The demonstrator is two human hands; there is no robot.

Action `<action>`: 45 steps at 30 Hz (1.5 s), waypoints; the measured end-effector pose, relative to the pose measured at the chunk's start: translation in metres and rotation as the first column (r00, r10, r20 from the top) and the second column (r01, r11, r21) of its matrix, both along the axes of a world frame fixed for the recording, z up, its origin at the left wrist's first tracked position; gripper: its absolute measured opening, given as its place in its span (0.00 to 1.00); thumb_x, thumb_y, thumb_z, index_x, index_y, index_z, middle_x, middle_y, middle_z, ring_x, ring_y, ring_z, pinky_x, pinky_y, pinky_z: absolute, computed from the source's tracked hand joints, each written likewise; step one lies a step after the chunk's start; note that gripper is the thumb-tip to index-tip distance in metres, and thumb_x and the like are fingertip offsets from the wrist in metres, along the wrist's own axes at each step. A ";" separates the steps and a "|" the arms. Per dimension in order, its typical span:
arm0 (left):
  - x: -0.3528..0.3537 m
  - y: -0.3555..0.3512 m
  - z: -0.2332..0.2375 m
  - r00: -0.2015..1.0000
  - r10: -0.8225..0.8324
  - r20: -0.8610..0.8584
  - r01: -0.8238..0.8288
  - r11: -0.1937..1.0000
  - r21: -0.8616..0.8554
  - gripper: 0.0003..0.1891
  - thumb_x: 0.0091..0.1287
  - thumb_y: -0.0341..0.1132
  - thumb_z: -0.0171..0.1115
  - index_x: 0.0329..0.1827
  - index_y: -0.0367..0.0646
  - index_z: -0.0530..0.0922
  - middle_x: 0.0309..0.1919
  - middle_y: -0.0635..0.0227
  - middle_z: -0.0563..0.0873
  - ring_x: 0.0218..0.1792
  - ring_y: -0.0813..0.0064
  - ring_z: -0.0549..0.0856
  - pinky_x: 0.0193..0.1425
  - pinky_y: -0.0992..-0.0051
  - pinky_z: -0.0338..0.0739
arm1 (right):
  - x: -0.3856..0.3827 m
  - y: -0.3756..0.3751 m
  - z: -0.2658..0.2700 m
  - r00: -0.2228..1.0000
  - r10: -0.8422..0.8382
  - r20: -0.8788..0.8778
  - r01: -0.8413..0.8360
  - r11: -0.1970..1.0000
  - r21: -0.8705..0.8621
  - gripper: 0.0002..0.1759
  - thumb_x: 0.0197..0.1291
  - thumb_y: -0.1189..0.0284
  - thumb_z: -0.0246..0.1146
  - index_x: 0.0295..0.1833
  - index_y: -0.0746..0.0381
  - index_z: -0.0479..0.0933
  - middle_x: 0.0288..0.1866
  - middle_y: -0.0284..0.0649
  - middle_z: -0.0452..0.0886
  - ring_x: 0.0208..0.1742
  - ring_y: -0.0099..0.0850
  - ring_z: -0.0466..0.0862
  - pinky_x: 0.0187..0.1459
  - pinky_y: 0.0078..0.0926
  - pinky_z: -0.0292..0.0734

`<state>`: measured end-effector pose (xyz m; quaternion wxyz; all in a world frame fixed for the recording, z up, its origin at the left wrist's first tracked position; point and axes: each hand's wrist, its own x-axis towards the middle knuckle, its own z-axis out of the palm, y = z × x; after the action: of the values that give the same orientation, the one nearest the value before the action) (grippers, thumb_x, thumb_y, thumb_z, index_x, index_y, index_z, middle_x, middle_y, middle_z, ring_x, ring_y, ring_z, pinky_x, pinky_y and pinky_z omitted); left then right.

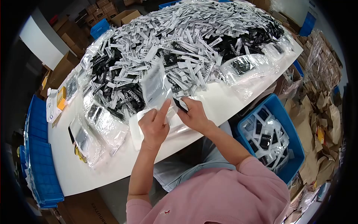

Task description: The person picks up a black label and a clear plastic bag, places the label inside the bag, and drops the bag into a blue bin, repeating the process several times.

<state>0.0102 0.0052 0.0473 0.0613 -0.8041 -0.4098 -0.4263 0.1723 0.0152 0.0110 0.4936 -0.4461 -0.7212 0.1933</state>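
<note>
My left hand point(154, 125) is closed on the lower edge of a translucent printed plastic bag point(156, 87), which stands up from the fingers and is slightly blurred. Close beside it, my right hand point(193, 115) pinches a small black packet point(181, 105); the print on it cannot be read. Beneath both hands lie flat clear plastic bags point(179, 128) at the table's near edge. Just beyond the hands rises a big heap of white and black strip packets point(164, 48), many marked ABOUTYES.
A blue bin point(296, 164) with several filled bags stands right of my lap. Stacks of clear bags lie on the white table point(85, 175) at left and right. Blue crates point(41, 156) line the left edge. Brown paper point(317, 149) is piled at far right.
</note>
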 end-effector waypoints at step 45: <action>-0.028 0.040 0.023 0.963 -0.161 0.215 0.266 0.475 -0.839 0.09 0.52 0.30 0.64 0.25 0.31 0.78 0.13 0.64 0.73 0.17 0.81 0.70 0.22 0.76 0.65 | 0.001 -0.016 0.005 0.958 0.173 -0.229 -0.250 0.896 -0.367 0.12 0.55 0.68 0.62 0.29 0.68 0.78 0.18 0.36 0.71 0.21 0.20 0.69 0.24 0.21 0.65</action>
<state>-0.0181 0.0454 0.0701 -0.4220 -0.7482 -0.4661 -0.2119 0.1734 -0.0011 0.0164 0.4369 -0.4337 -0.6617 0.4281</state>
